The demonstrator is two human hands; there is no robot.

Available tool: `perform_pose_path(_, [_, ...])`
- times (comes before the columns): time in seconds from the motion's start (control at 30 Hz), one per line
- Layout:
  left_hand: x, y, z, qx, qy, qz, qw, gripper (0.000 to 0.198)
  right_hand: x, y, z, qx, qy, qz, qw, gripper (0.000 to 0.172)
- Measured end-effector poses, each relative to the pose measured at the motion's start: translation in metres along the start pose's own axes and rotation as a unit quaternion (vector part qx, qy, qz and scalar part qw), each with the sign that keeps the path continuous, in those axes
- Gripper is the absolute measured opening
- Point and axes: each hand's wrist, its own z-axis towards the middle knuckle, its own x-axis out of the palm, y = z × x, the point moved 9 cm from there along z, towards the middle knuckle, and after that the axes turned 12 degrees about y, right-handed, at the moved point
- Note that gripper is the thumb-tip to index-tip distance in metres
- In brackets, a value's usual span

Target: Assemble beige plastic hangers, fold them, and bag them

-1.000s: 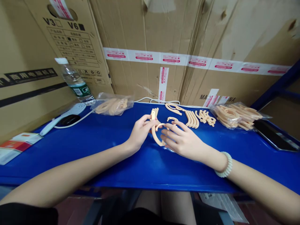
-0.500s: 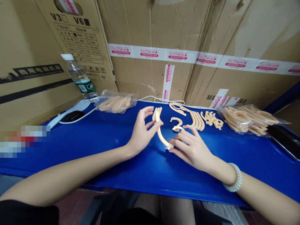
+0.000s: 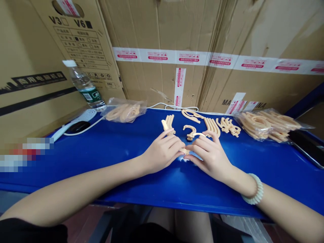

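Just above the blue table, both my hands are together on a beige curved hanger arm point(image 3: 165, 125). My left hand point(image 3: 163, 152) is closed over its middle, and the far end sticks up past the fingers. My right hand point(image 3: 212, 155) pinches the near end; a beige hook point(image 3: 198, 134) shows at its fingertips. The fingers hide most of the joint between these pieces. Behind my hands lies a loose hook point(image 3: 190, 129), with a few straight-looking arms point(image 3: 170, 120) to its left. Farther right are a row of curved arms point(image 3: 212, 127) and a cluster of small hooks point(image 3: 228, 126).
A folding hanger point(image 3: 189, 115) lies at the back. Bagged beige pieces stand left point(image 3: 124, 111) and right point(image 3: 265, 123). A water bottle point(image 3: 87, 89), black mouse point(image 3: 79, 126) and white cable are on the left, a dark phone-like object point(image 3: 307, 146) at right. Cardboard boxes point(image 3: 157, 84) wall the back.
My left hand has moved right and down along the curved arm and closed over it, meeting my right fingertips. My right hand has stayed nearly in place.
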Motion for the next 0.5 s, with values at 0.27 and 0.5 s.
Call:
perform_pose_path(0.27, [0.016, 0.000, 0.000, 0.000, 0.074, 0.023, 0.997, 0.026, 0.011, -0.006, 0.000, 0.001, 0.031, 0.077, 0.997, 0.028])
perform_pose_path(0.5, [0.015, 0.002, -0.001, -0.002, 0.073, -0.002, 0.997, 0.024, 0.013, -0.013, 0.001, 0.009, 0.019, 0.167, 0.986, 0.020])
